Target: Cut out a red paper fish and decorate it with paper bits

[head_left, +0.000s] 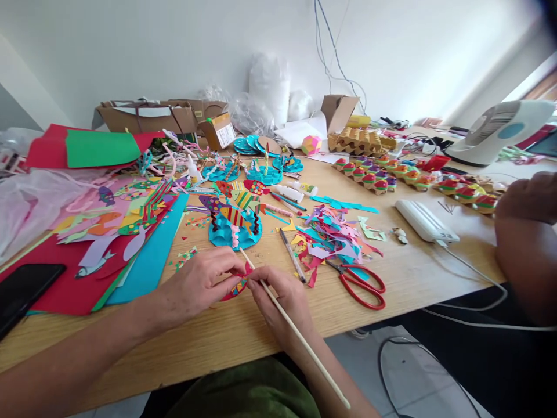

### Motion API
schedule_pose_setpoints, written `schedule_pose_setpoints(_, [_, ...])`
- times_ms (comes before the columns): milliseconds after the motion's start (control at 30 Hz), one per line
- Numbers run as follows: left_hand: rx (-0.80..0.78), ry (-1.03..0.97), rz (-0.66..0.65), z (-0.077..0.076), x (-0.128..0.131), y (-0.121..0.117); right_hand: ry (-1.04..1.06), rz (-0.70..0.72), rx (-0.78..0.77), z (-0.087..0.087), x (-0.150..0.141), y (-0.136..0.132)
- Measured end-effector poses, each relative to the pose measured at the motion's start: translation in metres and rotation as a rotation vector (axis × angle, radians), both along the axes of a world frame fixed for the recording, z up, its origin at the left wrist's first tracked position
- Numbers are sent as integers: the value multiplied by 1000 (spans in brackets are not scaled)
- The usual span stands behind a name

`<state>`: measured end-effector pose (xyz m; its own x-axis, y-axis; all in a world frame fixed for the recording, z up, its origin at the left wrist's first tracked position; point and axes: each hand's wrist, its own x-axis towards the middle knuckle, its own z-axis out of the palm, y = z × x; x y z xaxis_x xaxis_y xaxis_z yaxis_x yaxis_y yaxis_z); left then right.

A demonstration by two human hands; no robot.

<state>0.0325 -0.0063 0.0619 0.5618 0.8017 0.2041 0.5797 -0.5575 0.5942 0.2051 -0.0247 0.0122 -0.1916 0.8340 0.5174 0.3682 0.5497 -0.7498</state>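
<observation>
My left hand pinches a small red paper fish with coloured patches, just above the table's front part. Fingers of my right hand close around a thin wooden stick, which slants from beyond the fingertips back over my forearm. My right fingertips also meet the fish's edge; my fingers hide part of it. Directly beyond both hands stands a round blue paper base with patterned paper fish and a pink twisted piece on it.
Red-handled scissors, a pen and paper scraps lie to the right. Coloured sheets and a black phone are at left. A white power bank trails a cable near another person's arm.
</observation>
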Motion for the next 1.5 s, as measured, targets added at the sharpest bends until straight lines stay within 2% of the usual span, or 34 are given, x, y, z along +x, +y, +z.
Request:
schedule_pose_setpoints(433, [45, 61, -70, -1, 0, 5, -60, -7, 37, -3, 0, 2])
schedule_pose_setpoints(533, [23, 74, -30, -3, -1, 8, -38, -26, -14, 2, 4, 0])
schedule_pose_setpoints(667, [-51, 138, 15, -13, -4, 17, 30, -69, -101, 7, 15, -4])
schedule_pose_setpoints(833, [-121, 223, 18, -26, -4, 27, 110, -69, -216, 1, 26, -6])
schedule_pose_setpoints(1133, [-177, 418, -11, -17, 11, 30, 128, -19, -304, -7, 29, -9])
schedule_pose_setpoints(1500, [-179, 466, -11, -21, 11, 33, 159, 44, -463, -4, 33, -9])
